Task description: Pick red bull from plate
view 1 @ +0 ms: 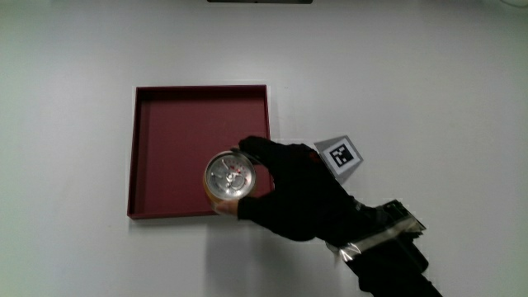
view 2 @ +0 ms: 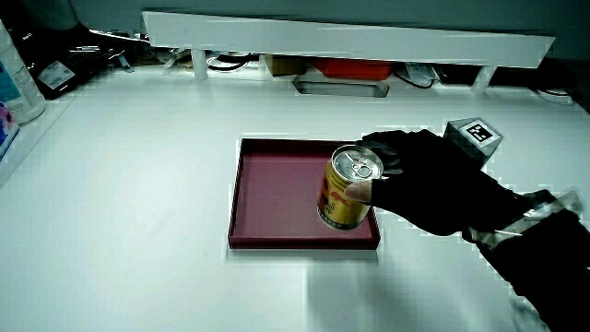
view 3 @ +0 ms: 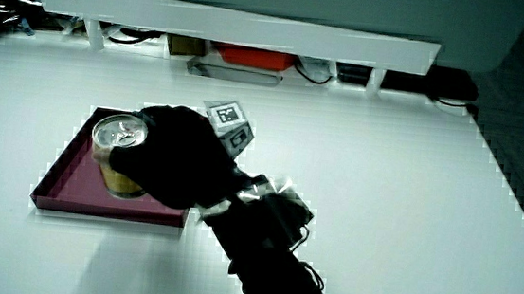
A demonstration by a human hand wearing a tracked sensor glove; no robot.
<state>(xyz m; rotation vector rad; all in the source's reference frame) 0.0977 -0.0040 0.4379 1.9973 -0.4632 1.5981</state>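
A gold Red Bull can (view 1: pixel 230 177) with a silver lid stands upright in the dark red square plate (view 1: pixel 173 140), in the plate's corner nearest the person. Both side views show the can (view 2: pixel 347 191) (view 3: pixel 118 157) and the plate (view 2: pixel 277 184) (view 3: pixel 74 178). The black gloved hand (view 1: pixel 285 190) wraps its fingers around the can's side, thumb and fingers on either side of it. The patterned cube (view 1: pixel 341 156) sits on the hand's back. The can's base is hidden, so I cannot tell whether it rests on the plate or is lifted.
A low white partition (view 2: pixel 350 41) runs along the table's edge farthest from the person, with cables and small items under it. A white bottle (view 2: pixel 17 78) stands near the table's edge in a side view.
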